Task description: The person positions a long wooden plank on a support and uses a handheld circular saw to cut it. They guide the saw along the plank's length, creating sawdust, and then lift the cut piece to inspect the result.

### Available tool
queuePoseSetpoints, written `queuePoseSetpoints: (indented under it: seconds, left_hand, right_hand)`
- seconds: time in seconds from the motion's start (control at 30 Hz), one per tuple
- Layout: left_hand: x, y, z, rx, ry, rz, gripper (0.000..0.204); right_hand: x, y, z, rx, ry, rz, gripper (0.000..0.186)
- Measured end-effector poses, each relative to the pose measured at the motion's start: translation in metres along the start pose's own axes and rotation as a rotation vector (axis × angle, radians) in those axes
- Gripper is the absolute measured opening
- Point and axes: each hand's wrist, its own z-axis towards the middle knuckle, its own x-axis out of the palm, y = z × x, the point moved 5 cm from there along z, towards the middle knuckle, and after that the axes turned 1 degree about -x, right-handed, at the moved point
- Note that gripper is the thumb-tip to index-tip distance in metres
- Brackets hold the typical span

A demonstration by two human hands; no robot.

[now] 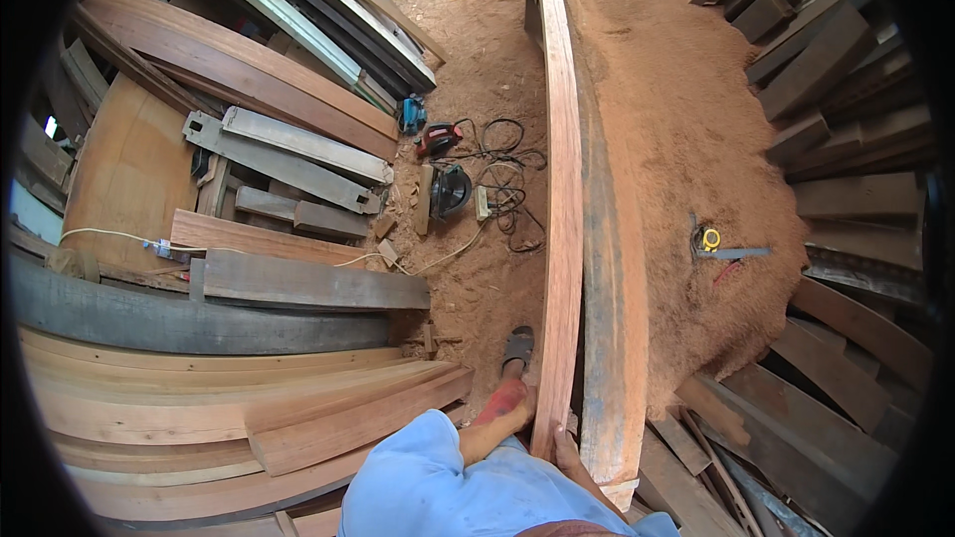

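A long reddish-brown wooden plank (564,189) runs away from me, its near end close to my body. My left hand (525,408) grips the plank's left side near that end; its fingers are mostly hidden behind the wood. On the opposite edge, slightly closer to me, my right hand (568,451) holds the plank with its thumb against the side. Directly to the right lies a wide, weathered beam (609,338) with grey and orange patches, running alongside the plank.
Sawdust (686,119) heaps up on the right, with a yellow tape measure (710,239) on it. Left of the plank lie a circular saw (451,191), a red power tool (438,138), a blue power tool (412,114) and tangled cords (507,201). Stacked boards (298,278) line both sides.
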Motion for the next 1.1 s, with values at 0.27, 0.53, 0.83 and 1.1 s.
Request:
queuePoseSetpoints:
  seconds: [0.27, 0.53, 0.83, 1.1]
  left_hand:
    - [0.003, -0.019, 0.014, -0.005, 0.008, -0.011, 0.104]
    - [0.010, -0.035, 0.019, -0.026, 0.016, 0.008, 0.104]
    - [0.005, -0.038, 0.015, -0.038, -0.008, 0.002, 0.103]
    - [0.003, -0.033, 0.020, -0.025, -0.012, 0.001, 0.102]
  right_hand:
    - [0.008, 0.039, -0.010, 0.087, 0.002, 0.056, 0.083]
    - [0.003, 0.068, -0.006, 0.039, -0.059, -0.063, 0.081]
    - [-0.002, 0.041, 0.007, -0.013, -0.061, -0.243, 0.073]
    - [0.000, 0.056, 0.015, 0.011, -0.074, -0.221, 0.066]
